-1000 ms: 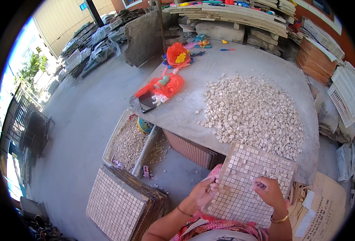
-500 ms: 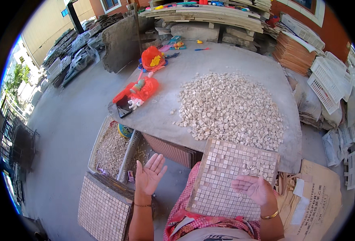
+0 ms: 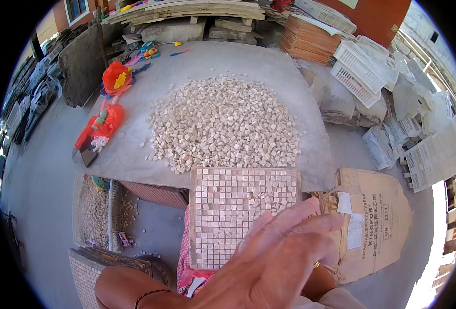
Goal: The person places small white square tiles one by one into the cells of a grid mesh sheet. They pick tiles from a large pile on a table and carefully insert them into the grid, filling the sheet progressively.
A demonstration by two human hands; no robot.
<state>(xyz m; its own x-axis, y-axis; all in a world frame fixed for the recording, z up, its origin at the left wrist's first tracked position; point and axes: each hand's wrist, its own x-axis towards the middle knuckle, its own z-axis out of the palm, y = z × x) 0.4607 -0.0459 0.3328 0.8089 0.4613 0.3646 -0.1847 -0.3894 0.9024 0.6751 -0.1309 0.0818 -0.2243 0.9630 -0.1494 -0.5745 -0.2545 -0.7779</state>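
In front of me, on my lap, rests a shallow framed tray (image 3: pixel 217 226) with small square stone tiles set in rows and some gaps. Loose tiles (image 3: pixel 273 196) lie scattered over its far right part. My left hand (image 3: pixel 269 260), large and blurred close to the camera, reaches across the tray's lower right corner with its fingers stretched out. Nothing shows in it. Behind it, my right hand is mostly hidden; its forearm (image 3: pixel 325 284) and a bit of gold bangle show. Beyond the tray, a big heap of cream tiles (image 3: pixel 228 121) covers the slab table (image 3: pixel 310 154).
Left of me stand a white crate (image 3: pixel 115 216) of tile pieces and a stack of tile-filled trays (image 3: pixel 83 273). Red bags (image 3: pixel 115 77) and toys lie at the table's left edge. To the right are a brown paper sack (image 3: pixel 377 226) and white plastic baskets (image 3: pixel 359 72).
My view has swung to the right. The left hand has come from beside the tray up and across in front of the right hand, which was open over the tray.
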